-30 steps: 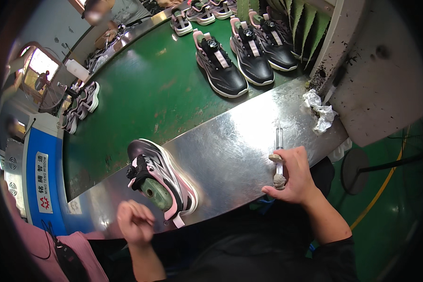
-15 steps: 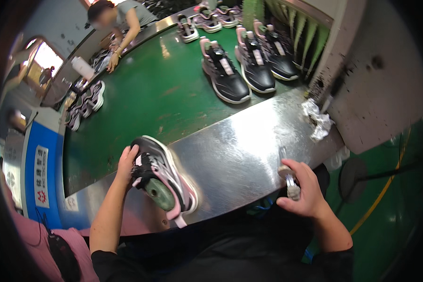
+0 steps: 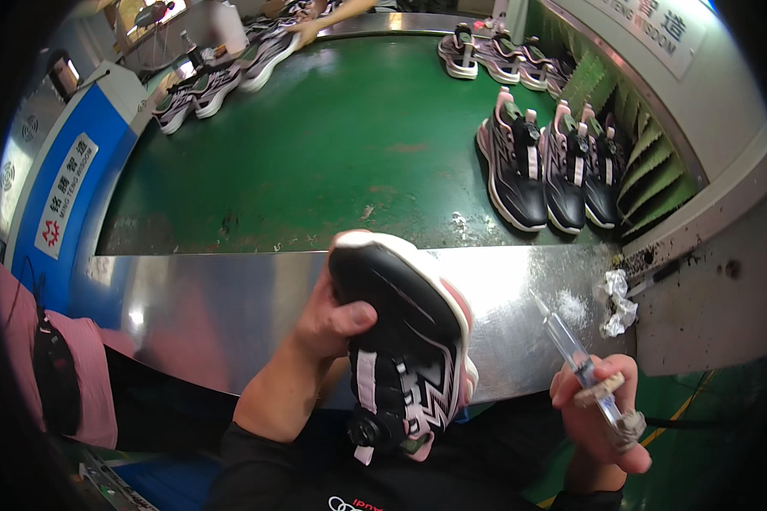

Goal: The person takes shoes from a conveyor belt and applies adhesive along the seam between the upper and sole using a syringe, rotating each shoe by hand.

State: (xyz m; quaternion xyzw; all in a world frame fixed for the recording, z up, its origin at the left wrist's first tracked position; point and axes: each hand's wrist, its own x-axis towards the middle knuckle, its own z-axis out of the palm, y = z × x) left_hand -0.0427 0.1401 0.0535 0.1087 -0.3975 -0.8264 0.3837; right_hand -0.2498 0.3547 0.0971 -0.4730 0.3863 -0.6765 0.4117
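Note:
In my left hand (image 3: 328,319) is a black sneaker (image 3: 405,298) with a white sole, pink trim and a pale strap. It is tilted with the toe up and away from me, my thumb lying across the upper near the toe. The fingers underneath are hidden. A clear syringe (image 3: 564,341) sits in my right hand (image 3: 592,417), its thin tip pointing up and left toward the metal table edge (image 3: 230,298). Pale wrapping surrounds the syringe's finger flange and plunger end. The tip is apart from the sneaker.
Three black sneakers (image 3: 520,170) stand on the green conveyor belt (image 3: 341,153) at right, before green curtain strips (image 3: 656,170). More shoes (image 3: 494,60) sit behind them. Crumpled white paper (image 3: 618,304) lies on the metal edge. Far left, another person's hand (image 3: 311,32) touches a shoe (image 3: 268,60).
My left hand has raised the sneaker and turned its toe up, its outer side now facing me. My right hand has moved lower, with the syringe more plainly visible. The view has shifted.

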